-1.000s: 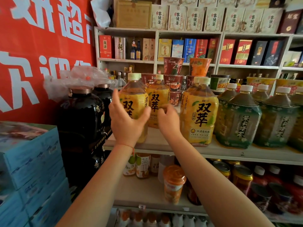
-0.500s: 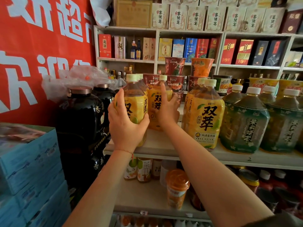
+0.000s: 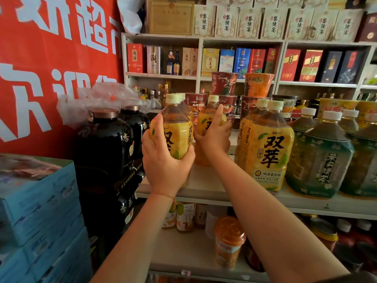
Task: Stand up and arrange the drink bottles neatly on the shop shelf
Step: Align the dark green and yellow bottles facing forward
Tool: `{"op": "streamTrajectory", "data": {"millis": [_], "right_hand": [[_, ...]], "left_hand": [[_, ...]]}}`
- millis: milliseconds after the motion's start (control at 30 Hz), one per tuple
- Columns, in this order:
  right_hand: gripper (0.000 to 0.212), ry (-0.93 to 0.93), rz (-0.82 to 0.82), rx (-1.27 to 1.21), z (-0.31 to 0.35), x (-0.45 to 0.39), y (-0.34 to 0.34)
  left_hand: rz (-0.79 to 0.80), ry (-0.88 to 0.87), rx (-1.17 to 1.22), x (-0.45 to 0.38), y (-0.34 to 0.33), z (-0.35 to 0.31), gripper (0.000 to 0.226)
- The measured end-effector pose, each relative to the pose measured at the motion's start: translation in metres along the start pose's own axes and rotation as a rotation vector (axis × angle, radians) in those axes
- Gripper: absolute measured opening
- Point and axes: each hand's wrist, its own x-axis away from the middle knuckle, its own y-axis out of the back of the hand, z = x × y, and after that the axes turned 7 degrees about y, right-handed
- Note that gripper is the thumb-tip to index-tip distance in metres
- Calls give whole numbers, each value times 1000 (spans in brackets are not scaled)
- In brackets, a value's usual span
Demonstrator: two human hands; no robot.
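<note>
A person faces a shop shelf (image 3: 206, 188) and reaches in with both bare arms. The left hand (image 3: 163, 160) wraps around a yellow juice bottle (image 3: 175, 135) standing at the shelf's front left. The right hand (image 3: 214, 137) curls its grip around a second yellow bottle (image 3: 206, 121) set further back. Both bottles look upright.

The work seems partly done: two more yellow bottles (image 3: 267, 148) stand in a neat file to the right, and at least four green tea bottles (image 3: 322, 158) are lined up beyond them. The two held bottles are not yet aligned with that row. Counted, at least five yellow bottles show, since another cap peeks behind the left one.
</note>
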Motion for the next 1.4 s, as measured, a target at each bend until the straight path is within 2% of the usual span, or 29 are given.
{"op": "streamTrajectory", "data": {"millis": [400, 567, 700, 767, 967, 1033, 1100, 1133, 1233, 1300, 1400], "right_hand": [[121, 82, 7, 152, -6, 36, 32], [117, 158, -53, 186, -8, 51, 43], [78, 152, 15, -34, -11, 65, 53], [71, 156, -13, -200, -11, 82, 58], [69, 56, 41, -628, -17, 113, 72], [68, 6, 67, -708, -23, 112, 74], [70, -52, 111, -770, -28, 114, 75], [74, -54, 119, -784, -29, 116, 75], [88, -44, 115, -763, -31, 121, 75], [89, -51, 109, -740, -33, 121, 76], [67, 0, 85, -699, -35, 125, 77]], "left_hand": [[9, 26, -5, 0, 1, -1, 95], [79, 222, 120, 3, 7, -6, 94], [112, 312, 171, 3, 12, -8, 93], [119, 291, 189, 10, 9, -14, 88], [212, 261, 359, 31, -10, -36, 67], [284, 299, 438, 32, -14, -44, 48], [388, 396, 537, 30, -16, -55, 18], [427, 454, 577, 28, -17, -58, 14], [463, 558, 561, 27, -24, -68, 34], [466, 595, 545, 30, -26, -71, 33], [454, 606, 550, 30, -27, -74, 27]]}}
